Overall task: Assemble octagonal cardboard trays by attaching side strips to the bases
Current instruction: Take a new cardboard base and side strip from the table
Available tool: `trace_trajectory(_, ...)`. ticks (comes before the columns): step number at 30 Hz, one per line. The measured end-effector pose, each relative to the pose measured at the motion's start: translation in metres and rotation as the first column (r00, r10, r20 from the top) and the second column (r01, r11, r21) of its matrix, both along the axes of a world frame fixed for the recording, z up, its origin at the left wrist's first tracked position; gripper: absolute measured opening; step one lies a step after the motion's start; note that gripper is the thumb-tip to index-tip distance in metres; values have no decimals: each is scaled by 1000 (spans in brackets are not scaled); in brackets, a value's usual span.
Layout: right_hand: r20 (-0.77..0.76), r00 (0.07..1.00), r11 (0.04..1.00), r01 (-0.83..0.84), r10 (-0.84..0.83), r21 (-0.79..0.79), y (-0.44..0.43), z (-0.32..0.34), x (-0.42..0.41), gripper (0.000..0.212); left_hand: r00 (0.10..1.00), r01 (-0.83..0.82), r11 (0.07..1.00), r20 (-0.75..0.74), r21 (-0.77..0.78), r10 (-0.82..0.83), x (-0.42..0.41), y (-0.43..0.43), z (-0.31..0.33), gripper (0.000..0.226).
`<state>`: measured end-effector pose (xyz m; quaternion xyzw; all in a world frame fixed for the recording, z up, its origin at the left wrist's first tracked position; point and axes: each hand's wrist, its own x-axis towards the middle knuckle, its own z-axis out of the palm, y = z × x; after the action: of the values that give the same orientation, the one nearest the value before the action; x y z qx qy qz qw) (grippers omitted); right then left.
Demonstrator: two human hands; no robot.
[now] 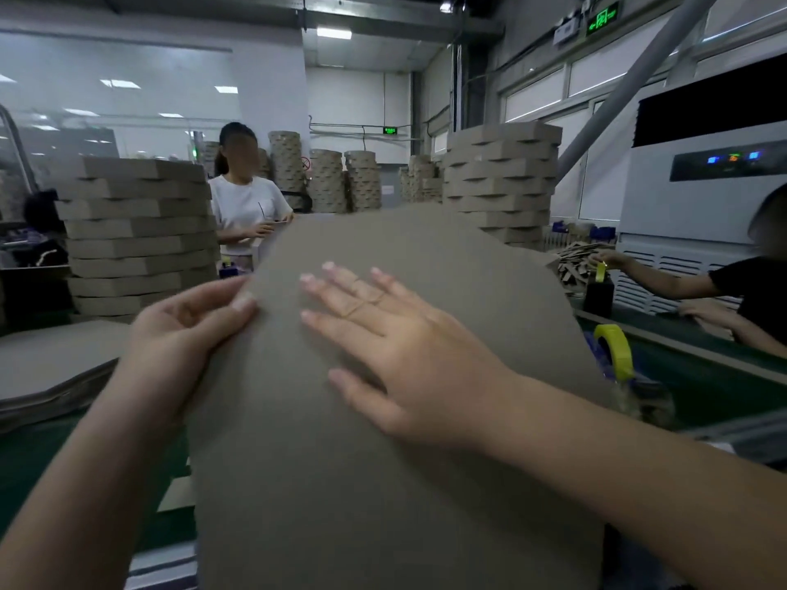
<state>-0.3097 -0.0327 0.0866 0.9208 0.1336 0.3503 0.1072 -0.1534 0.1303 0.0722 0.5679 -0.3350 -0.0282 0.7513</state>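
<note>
A large brown cardboard base (426,483) fills the middle of the view, tilted up toward me. Its lower part runs out of the frame. My right hand (396,347) lies flat on its face with the fingers spread and straight. My left hand (187,330) holds the base's left edge, thumb on the front face and fingers curled behind it. No side strip shows in either hand.
Tall stacks of finished trays stand at the left (136,232) and back right (502,185). A yellow tape dispenser (613,351) sits at the right on the green belt (724,376). Flat bases (51,368) lie at the left. One person stands opposite; another's arm reaches in from the right.
</note>
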Motion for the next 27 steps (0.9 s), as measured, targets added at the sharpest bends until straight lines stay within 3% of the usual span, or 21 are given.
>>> trace_trajectory(5,-49,969,969,243,-240,47,-22,-14,-2,59,956,263,912,40,315,-290,-29,-23,-11,24)
trace_trajectory(8,-206,956,906,269,-210,327,-47,-36,-7,38,896,408,800,-25,439,-443,-28,-43,-32,24)
trace_trajectory(11,-363,929,734,291,-64,613,-68,-67,-6,23,865,460,724,-76,515,-496,-20,-64,-58,22)
trace_trajectory(15,-448,893,633,369,-40,681,-86,-111,1,22,837,468,637,-75,612,-542,-10,-88,-86,22)
trace_trajectory(19,-417,909,575,355,-28,737,-101,-119,10,20,816,502,623,-89,600,-571,2,-103,-94,25)
trace_trajectory(27,-367,930,607,302,-18,735,-111,-140,20,19,818,415,582,-6,699,-576,15,-115,-111,17)
